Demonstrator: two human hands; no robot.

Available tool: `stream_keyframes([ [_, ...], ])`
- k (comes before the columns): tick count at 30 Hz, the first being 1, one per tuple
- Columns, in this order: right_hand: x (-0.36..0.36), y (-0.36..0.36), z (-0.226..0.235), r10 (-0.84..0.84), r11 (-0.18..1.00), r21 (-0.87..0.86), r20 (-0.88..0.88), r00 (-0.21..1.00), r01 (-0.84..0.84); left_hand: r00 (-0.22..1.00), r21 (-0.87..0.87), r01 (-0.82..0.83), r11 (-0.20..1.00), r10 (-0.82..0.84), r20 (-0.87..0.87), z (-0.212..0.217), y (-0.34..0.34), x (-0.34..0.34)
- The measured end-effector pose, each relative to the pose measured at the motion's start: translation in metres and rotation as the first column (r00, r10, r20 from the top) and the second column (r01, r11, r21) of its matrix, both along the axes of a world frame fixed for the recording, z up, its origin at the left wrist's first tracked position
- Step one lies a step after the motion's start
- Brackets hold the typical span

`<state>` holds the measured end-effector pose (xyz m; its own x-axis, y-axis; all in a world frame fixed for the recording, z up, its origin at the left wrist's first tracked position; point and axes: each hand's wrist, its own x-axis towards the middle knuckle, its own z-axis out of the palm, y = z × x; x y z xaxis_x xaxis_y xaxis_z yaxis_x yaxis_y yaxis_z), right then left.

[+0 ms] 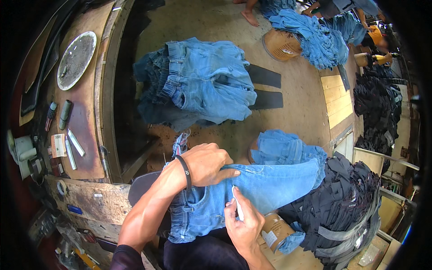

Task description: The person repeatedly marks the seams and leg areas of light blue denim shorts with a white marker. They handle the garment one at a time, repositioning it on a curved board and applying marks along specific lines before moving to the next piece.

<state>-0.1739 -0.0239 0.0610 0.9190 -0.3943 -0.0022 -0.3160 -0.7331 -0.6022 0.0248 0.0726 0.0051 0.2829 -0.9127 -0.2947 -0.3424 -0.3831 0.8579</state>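
A pair of light-blue jeans (265,186) with a gathered waistband lies stretched across my lap, its waist end at the left and a leg reaching right. My left hand (204,162), with a dark band on its wrist, grips the upper edge of the jeans, thumb on top and the other fingers partly hidden behind. Just below, my right hand (245,220) is closed round a slim white-handled tool (238,204). Its narrow tip points up at the denim, near my left thumb; I cannot tell its exact kind.
At the left stands a wooden bench (87,108) with an oval dish (76,60) of grey powder and white sticks (75,143). A jeans stack (207,81) lies ahead. Dark cloth strips (337,207) heap at the right. Other people (249,15) are at the far side, near a denim-topped drum (281,45).
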Motion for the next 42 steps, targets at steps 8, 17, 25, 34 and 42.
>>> stream_keyframes([
  [8,-0.001,-0.001,-0.002,-0.068,0.996,0.053,-0.004,0.998,0.068,0.999,-0.018,-0.003,1.000,0.003,0.034,0.000,0.000,0.000],
  [17,0.000,-0.002,-0.001,0.000,1.000,0.002,-0.025,1.000,0.000,1.000,-0.007,-0.011,1.000,0.011,0.013,0.003,-0.001,-0.001],
  [25,0.001,-0.004,0.008,-0.051,0.993,0.101,-0.095,0.994,0.061,1.000,0.006,0.000,1.000,-0.001,0.020,0.004,-0.002,0.000],
  [34,0.003,-0.004,0.009,-0.047,0.997,0.059,-0.085,0.995,0.052,0.999,0.021,-0.004,1.000,0.003,0.034,0.006,-0.002,-0.001],
  [42,-0.005,-0.008,0.005,-0.036,0.998,0.044,-0.038,0.999,0.038,0.999,0.132,0.005,0.991,-0.010,0.039,0.016,-0.004,0.000],
])
